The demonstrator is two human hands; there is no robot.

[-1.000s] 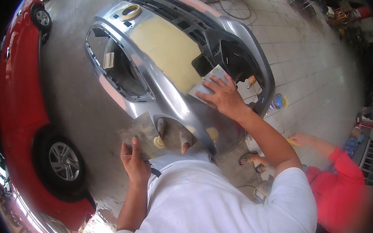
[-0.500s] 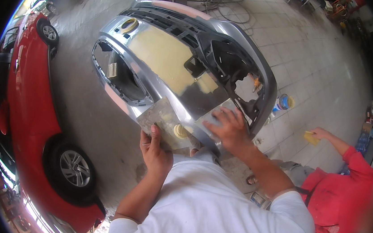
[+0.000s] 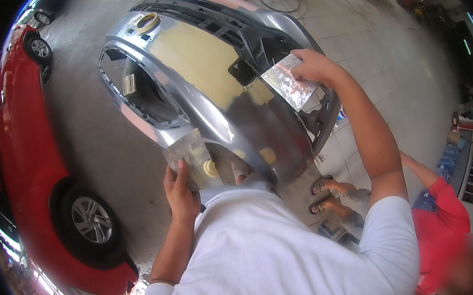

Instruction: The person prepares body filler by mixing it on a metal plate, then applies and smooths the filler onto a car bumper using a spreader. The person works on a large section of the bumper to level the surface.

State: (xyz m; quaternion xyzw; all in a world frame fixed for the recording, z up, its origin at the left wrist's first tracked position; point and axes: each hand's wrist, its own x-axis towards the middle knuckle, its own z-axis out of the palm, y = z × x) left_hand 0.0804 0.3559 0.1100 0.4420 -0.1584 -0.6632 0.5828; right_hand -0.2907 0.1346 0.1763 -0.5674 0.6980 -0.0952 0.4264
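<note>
Workshop concrete floor [image 3: 94, 151], silver bumper [image 3: 198, 70] (yellow filler patches), right hand [image 3: 312, 66] gripping spreader [image 3: 289, 84], left hand [image 3: 182, 193] holding board [image 3: 190, 154].

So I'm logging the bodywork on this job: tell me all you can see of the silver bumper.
The silver car bumper is off any car and stands raised over the concrete floor; its support is hidden. It looks like painted plastic, glossy grey, with a large matte yellowish filler patch and smaller patches lower down. Dark grille openings run along its upper edge, and a round opening sits at one corner. The right hand holds a flat metal spreader against it; the left hand holds a filler board beside it.
</note>
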